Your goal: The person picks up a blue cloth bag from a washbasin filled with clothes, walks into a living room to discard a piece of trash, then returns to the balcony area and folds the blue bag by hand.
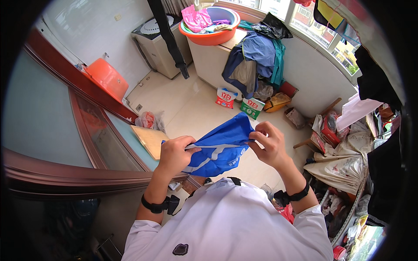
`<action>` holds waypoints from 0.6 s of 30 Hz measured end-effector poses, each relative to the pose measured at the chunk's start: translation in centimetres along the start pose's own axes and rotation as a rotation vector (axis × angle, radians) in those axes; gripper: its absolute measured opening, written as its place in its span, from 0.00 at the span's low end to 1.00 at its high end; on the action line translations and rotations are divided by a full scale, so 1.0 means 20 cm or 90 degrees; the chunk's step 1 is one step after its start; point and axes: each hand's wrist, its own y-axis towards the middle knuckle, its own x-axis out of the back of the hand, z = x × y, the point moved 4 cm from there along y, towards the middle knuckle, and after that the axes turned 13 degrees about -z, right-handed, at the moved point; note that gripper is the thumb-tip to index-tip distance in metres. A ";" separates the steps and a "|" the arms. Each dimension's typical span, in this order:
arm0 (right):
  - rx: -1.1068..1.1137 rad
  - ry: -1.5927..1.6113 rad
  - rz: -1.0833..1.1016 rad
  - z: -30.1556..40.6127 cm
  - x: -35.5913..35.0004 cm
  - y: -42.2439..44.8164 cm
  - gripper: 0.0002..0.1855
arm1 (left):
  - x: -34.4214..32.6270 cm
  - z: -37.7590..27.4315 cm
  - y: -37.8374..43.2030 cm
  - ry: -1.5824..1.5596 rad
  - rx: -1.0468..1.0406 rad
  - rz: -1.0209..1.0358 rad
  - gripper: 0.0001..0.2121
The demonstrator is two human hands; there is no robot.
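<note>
A blue fabric bag with white bands and some white print is stretched between my two hands, in front of my chest. My left hand pinches its left edge and a white band between thumb and fingers. At the right, my right hand grips the bag's upper right corner with fingertips and thumb. The cloth sags in folds between the hands, above the tiled floor. Whether the bag's mouth is parted cannot be told.
Detergent packs stand by a white cabinet draped with jackets. An orange basin sits on top, beside a washing machine. A wooden board leans near the sliding door at left. Cluttered shelves line the right.
</note>
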 end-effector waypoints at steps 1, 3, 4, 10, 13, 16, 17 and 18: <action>-0.027 0.002 0.003 -0.01 0.01 0.00 0.11 | 0.00 0.00 0.00 0.030 0.019 0.015 0.07; -0.054 0.004 0.006 -0.02 0.01 0.00 0.11 | 0.00 0.01 0.00 0.027 0.019 0.021 0.07; -0.079 0.023 -0.007 -0.03 0.01 0.00 0.11 | -0.01 0.01 -0.01 0.026 0.019 0.024 0.07; -0.092 0.102 -0.033 0.02 -0.01 0.02 0.11 | -0.06 -0.06 -0.03 0.011 0.011 0.058 0.14; -0.063 0.108 -0.046 0.06 -0.04 0.02 0.11 | -0.12 -0.07 -0.04 -0.061 0.012 0.064 0.16; -0.039 0.121 -0.037 0.09 -0.05 0.02 0.10 | -0.18 -0.07 -0.04 -0.125 0.017 0.054 0.18; -0.041 0.134 -0.027 0.10 -0.05 0.02 0.13 | -0.18 -0.07 -0.04 -0.128 0.013 0.043 0.17; -0.044 0.146 -0.018 0.10 -0.05 0.02 0.15 | -0.18 -0.06 -0.03 -0.131 0.009 0.034 0.16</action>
